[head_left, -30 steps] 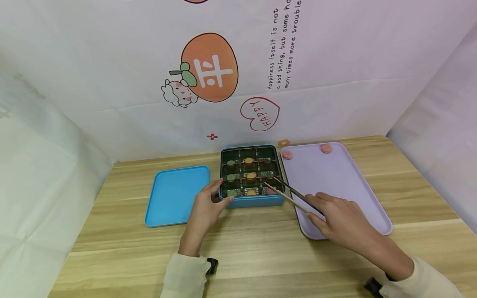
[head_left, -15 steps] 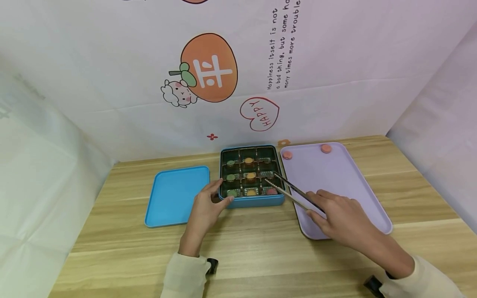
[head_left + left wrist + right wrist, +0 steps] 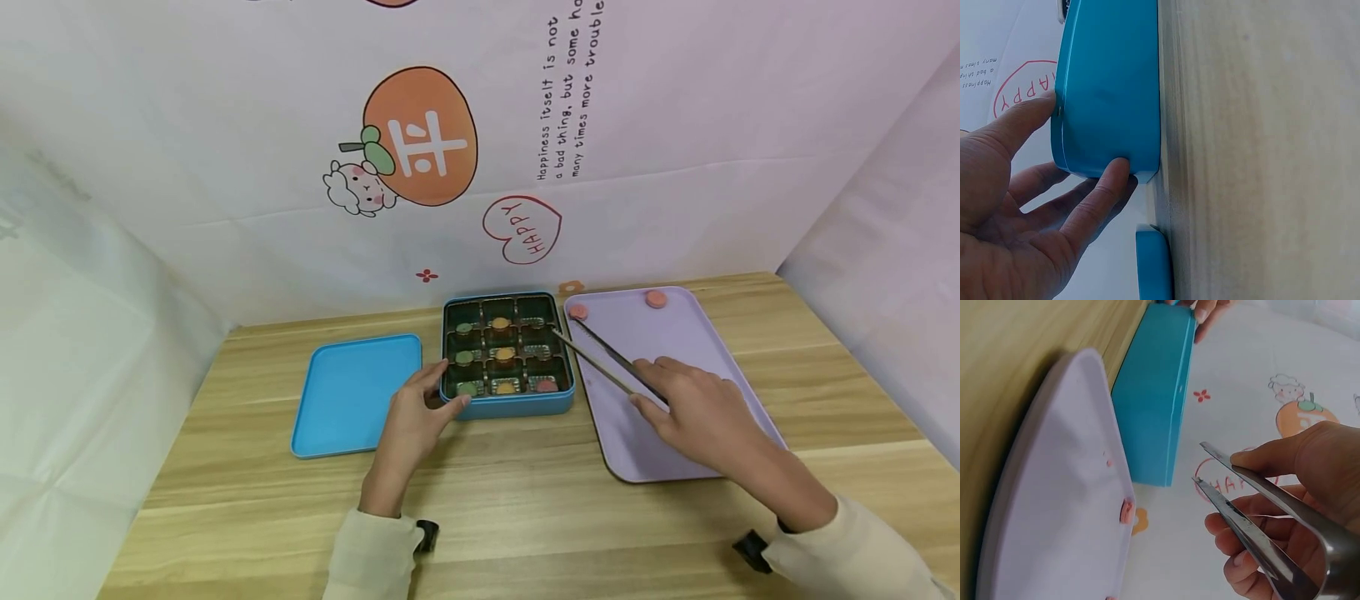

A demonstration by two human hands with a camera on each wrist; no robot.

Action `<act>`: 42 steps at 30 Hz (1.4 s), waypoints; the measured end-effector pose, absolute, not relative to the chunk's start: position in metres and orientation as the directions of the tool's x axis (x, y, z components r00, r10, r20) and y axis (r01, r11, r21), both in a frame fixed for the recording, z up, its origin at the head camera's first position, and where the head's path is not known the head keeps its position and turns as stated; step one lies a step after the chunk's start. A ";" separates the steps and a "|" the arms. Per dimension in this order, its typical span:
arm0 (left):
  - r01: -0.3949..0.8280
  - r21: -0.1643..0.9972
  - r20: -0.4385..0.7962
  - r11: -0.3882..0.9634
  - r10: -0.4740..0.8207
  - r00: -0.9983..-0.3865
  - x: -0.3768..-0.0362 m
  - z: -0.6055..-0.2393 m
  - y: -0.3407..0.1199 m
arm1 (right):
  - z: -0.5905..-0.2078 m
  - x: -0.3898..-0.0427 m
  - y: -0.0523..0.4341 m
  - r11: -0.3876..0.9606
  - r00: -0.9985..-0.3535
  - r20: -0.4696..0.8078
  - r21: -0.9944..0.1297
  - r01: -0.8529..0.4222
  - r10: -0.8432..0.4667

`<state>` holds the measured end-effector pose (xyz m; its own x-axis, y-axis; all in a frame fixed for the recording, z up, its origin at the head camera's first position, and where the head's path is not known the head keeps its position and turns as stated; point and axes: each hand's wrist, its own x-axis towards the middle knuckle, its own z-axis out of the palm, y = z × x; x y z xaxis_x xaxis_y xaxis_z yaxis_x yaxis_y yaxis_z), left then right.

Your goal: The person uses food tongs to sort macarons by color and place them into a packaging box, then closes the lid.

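My left hand (image 3: pixel 420 417) holds the front left corner of a blue box (image 3: pixel 517 407), its thumb at the rim and fingers along the side. Inside, a dark divided insert carries green macarons (image 3: pixel 465 357) in the left column and orange-yellow ones (image 3: pixel 506 354) in the middle. One pink macaron (image 3: pixel 547 386) sits in the front right compartment. My right hand (image 3: pixel 697 408) grips metal tongs (image 3: pixel 1254 544), their tips spread with nothing between them. They hang above the box's right edge and the purple tray (image 3: pixel 637 454), where two pink macarons (image 3: pixel 578 312) lie at the far side.
A blue lid (image 3: pixel 358 396) lies on the wooden table (image 3: pixel 480 517) left of the box. A printed white cloth (image 3: pixel 262 150) hangs right behind the box and tray.
My right hand and the tongs have moved away from the front right compartment, rightward and back toward the tray, leaving the pink macaron there. The tongs' tips have spread. My left hand stays put.
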<state>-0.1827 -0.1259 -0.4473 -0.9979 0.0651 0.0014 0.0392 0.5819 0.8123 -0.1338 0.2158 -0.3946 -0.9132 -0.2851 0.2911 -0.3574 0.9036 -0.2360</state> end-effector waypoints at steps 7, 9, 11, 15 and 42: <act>0.040 0.811 0.001 0.584 0.067 -0.998 -0.183 -0.447 -0.126 | -0.399 -0.148 0.223 0.916 -0.919 0.297 -0.225 -0.331 -0.259; 0.039 0.811 0.000 0.584 0.068 -0.998 -0.183 -0.447 -0.126 | -0.400 -0.152 0.222 0.925 -0.932 0.278 -0.234 -0.301 -0.233; 0.040 0.810 0.000 0.585 0.068 -0.998 -0.182 -0.447 -0.126 | -0.402 -0.156 0.221 0.933 -0.945 0.257 -0.242 -0.267 -0.204; 0.042 0.809 0.004 0.587 0.066 -0.998 -0.182 -0.448 -0.127 | -0.406 -0.166 0.219 0.937 -0.961 0.223 -0.269 -0.223 -0.165; 0.020 0.813 -0.015 0.581 0.055 -0.998 -0.184 -0.447 -0.126 | -0.428 -0.213 0.219 0.939 -0.983 0.126 -0.301 -0.168 -0.135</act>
<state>-0.1837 -0.1257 -0.4466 -0.9983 0.0554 -0.0151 0.0200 0.5815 0.8133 -0.2129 0.2191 -0.4277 -0.9828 -0.1352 0.1259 -0.1677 0.9389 -0.3006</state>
